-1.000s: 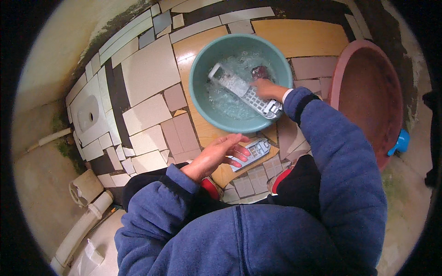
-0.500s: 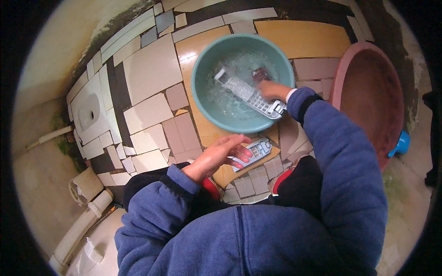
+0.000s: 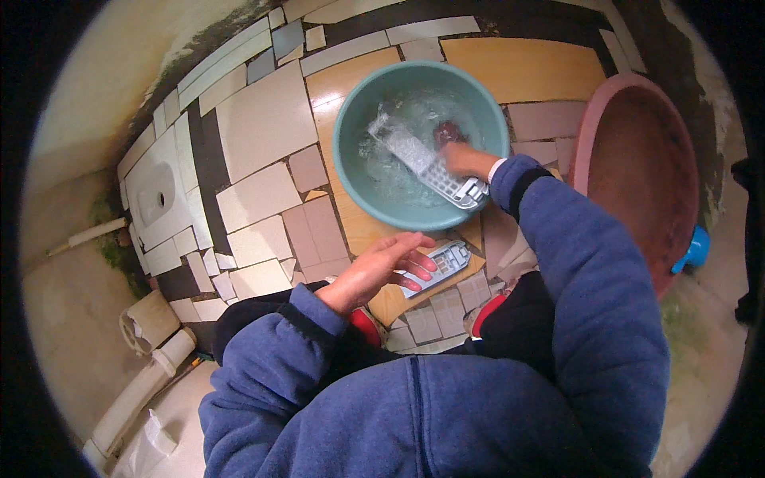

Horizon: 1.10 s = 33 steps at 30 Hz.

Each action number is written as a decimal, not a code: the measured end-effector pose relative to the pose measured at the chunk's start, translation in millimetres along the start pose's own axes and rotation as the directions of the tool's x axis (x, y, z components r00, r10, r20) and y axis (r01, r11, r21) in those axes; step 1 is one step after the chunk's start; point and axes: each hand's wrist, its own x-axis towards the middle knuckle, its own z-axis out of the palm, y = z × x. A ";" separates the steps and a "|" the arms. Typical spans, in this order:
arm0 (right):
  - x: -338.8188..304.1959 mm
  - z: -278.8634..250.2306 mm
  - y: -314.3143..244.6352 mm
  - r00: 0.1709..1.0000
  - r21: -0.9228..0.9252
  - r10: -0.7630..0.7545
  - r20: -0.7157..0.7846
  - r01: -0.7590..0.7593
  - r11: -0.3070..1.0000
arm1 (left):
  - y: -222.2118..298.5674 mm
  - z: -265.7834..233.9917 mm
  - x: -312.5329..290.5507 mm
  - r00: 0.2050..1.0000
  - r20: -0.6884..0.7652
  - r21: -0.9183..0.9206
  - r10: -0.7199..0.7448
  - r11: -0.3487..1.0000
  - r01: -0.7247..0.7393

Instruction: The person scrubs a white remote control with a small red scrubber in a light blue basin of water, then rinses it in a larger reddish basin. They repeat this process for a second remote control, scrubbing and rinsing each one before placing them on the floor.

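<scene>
A blue-green basin [image 3: 344, 171] with water stands on the floor in front of me. A long pale grey plastic part [image 3: 414, 156] with a grid of openings lies slanted in it, its far end under rippling water and its near end by the rim. My right hand [image 3: 466, 159] reaches in beside it, fingers curled and partly hidden. A small dark red thing [image 3: 448, 132], too blurred to name, shows at the fingertips. Palm inward and fingers apart, my left hand [image 3: 394, 261] hovers with nothing in it over a second grey plastic part [image 3: 441, 267] on the floor.
A large reddish tub [image 3: 586, 135] stands to the right, with a blue plastic object [image 3: 696, 247] at its side. Far left, a squat toilet [image 3: 155, 199] is set in the tiled floor. White pipes [image 3: 135, 398] run along the lower left.
My right hand has dipped slightly lower and left. The plastic part in the basin has shifted a little, its far end sinking deeper. My left hand has stayed still.
</scene>
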 end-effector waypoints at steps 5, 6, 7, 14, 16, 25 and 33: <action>-27.7 -17.5 -19.8 0.960 0.609 -0.103 0.262 -0.081 0.789 | -0.5 -1.2 -1.0 1.000 -0.006 -0.010 -0.015 1.000 0.015; -30.2 -21.7 -26.8 0.958 0.593 -0.125 0.257 -0.054 0.803 | -1.0 -1.2 -1.7 1.000 -0.005 -0.011 -0.016 1.000 0.016; -37.3 -26.1 -28.5 0.929 0.757 -0.204 0.310 -0.112 0.643 | -1.1 -1.4 -1.8 1.000 0.001 -0.009 -0.014 1.000 0.014; -64.0 -26.9 -48.4 0.969 0.827 -0.235 0.077 0.070 0.558 | -2.2 -4.2 -0.2 0.998 -0.057 -0.003 0.000 1.000 0.000; -61.9 -25.2 -54.8 0.984 0.730 -0.154 -0.089 0.170 0.663 | -3.7 -7.5 1.9 0.994 -0.108 -0.003 0.000 1.000 0.000; -74.8 -44.6 -65.9 0.956 0.491 -0.097 -0.276 0.227 0.841 | -8.9 -21.1 9.7 0.972 -0.231 -0.045 0.047 0.997 -0.059; -81.4 -50.4 -68.7 0.950 0.455 -0.072 -0.303 0.211 0.865 | -13.2 -38.5 18.2 0.919 -0.380 -0.119 0.109 0.979 -0.165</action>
